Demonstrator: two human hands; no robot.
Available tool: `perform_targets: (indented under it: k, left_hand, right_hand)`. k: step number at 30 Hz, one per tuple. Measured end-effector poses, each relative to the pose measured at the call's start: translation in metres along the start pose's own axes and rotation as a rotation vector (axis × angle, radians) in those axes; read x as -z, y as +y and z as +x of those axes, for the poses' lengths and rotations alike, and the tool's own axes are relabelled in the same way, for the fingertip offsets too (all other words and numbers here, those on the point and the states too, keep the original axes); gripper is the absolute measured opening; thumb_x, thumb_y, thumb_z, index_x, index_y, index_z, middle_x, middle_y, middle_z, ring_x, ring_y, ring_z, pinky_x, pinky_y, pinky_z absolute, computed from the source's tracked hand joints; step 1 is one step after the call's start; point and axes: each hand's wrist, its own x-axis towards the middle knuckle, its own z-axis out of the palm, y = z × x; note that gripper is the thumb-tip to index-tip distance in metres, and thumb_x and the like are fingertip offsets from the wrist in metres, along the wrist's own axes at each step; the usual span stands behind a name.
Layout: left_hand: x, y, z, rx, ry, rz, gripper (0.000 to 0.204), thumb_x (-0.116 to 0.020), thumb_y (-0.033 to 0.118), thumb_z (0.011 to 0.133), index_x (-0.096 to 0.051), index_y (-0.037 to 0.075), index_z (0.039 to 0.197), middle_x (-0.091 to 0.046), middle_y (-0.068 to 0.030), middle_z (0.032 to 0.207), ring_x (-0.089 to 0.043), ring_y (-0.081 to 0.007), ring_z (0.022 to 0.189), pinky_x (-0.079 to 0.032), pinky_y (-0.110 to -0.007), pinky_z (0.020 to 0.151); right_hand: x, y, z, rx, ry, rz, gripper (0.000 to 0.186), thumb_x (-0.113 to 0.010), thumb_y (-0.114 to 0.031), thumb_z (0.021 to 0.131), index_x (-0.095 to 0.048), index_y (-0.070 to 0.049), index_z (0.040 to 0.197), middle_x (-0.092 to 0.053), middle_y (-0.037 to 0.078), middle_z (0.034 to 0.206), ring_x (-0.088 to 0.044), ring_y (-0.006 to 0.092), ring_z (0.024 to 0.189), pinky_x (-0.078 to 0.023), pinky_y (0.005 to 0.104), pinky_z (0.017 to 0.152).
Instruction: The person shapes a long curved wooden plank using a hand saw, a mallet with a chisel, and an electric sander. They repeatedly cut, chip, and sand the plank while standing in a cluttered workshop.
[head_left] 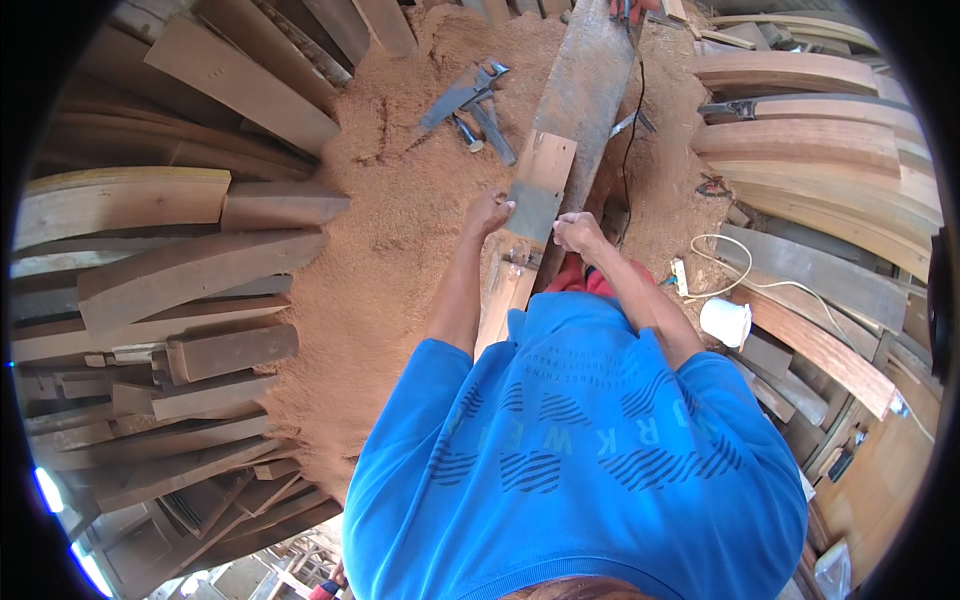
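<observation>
Between my hands a thin grey rectangular sheet (536,208) lies across a pale wooden board (550,157); its exact kind cannot be told. My left hand (489,213) is closed, thumb and fingers pinched at the sheet's left edge. On the opposite side, my right hand (577,233) is also closed, with its fingertips at the lower right edge. The board rests on a long, dusty bench plank (590,85) running away from me. Below the sheet, another light piece of wood (507,293) partly shows beside my body.
Several hand tools, including a hammer (467,133), lie on the sawdust (390,200) at left. A red tool (630,10) sits at the plank's far end, near a black cord (630,150). Stacked timber (150,200) lines both sides. A white tub (726,323) stands at right.
</observation>
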Motion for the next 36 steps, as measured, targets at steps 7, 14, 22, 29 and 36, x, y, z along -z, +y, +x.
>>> perform_targets:
  k: [7, 14, 22, 29, 36]
  left_hand:
    - [0.007, -0.012, 0.0, 0.006, -0.042, -0.046, 0.045, -0.071, 0.032, 0.084, -0.066, 0.005, 0.121, -0.07, -0.0188, 0.116, -0.067, -0.0338, 0.107, -0.05, -0.041, 0.095]
    - [0.008, 0.004, -0.008, 0.007, 0.021, 0.099, 0.045, -0.071, 0.034, 0.084, -0.067, 0.007, 0.12, -0.069, -0.0198, 0.117, -0.065, -0.0349, 0.111, -0.05, -0.043, 0.096]
    - [0.005, 0.014, -0.018, 0.011, 0.059, 0.089, 0.042, -0.069, 0.032, 0.086, -0.068, 0.008, 0.12, -0.068, -0.018, 0.12, -0.065, -0.0348, 0.112, -0.05, -0.043, 0.096]
    - [0.004, 0.008, -0.022, -0.029, 0.062, 0.041, 0.038, -0.069, 0.029, 0.087, -0.068, 0.008, 0.118, -0.07, -0.0193, 0.113, -0.067, -0.035, 0.106, -0.051, -0.042, 0.093]
    - [0.003, -0.01, -0.024, -0.024, 0.07, -0.109, 0.037, -0.07, 0.027, 0.087, -0.068, 0.005, 0.118, -0.072, -0.0175, 0.107, -0.069, -0.0302, 0.099, -0.053, -0.039, 0.088]
  right_hand:
    - [-0.008, 0.004, 0.005, 0.236, 0.14, -0.35, 0.029, -0.066, -0.024, 0.088, -0.073, 0.002, 0.099, -0.07, 0.011, 0.081, -0.065, 0.0211, 0.07, -0.053, 0.038, 0.067]
    - [-0.006, -0.007, -0.006, 0.235, 0.199, -0.431, 0.025, -0.068, -0.025, 0.087, -0.073, 0.0, 0.088, -0.067, 0.011, 0.077, -0.062, 0.0218, 0.068, -0.051, 0.0392, 0.066]
    - [-0.005, 0.005, 0.004, 0.022, -0.014, -0.026, 0.019, -0.064, -0.016, 0.093, -0.067, 0.002, 0.097, -0.065, 0.006, 0.081, -0.058, 0.0129, 0.065, -0.045, 0.0274, 0.052]
    - [-0.008, 0.001, -0.006, 0.016, 0.009, 0.024, 0.022, -0.064, -0.018, 0.094, -0.067, 0.002, 0.101, -0.065, 0.007, 0.083, -0.059, 0.0137, 0.067, -0.045, 0.0272, 0.052]
    - [-0.01, 0.0, -0.007, -0.014, -0.09, 0.092, 0.02, -0.065, -0.02, 0.094, -0.066, -0.001, 0.097, -0.066, 0.006, 0.084, -0.056, 0.0116, 0.065, -0.044, 0.0247, 0.053]
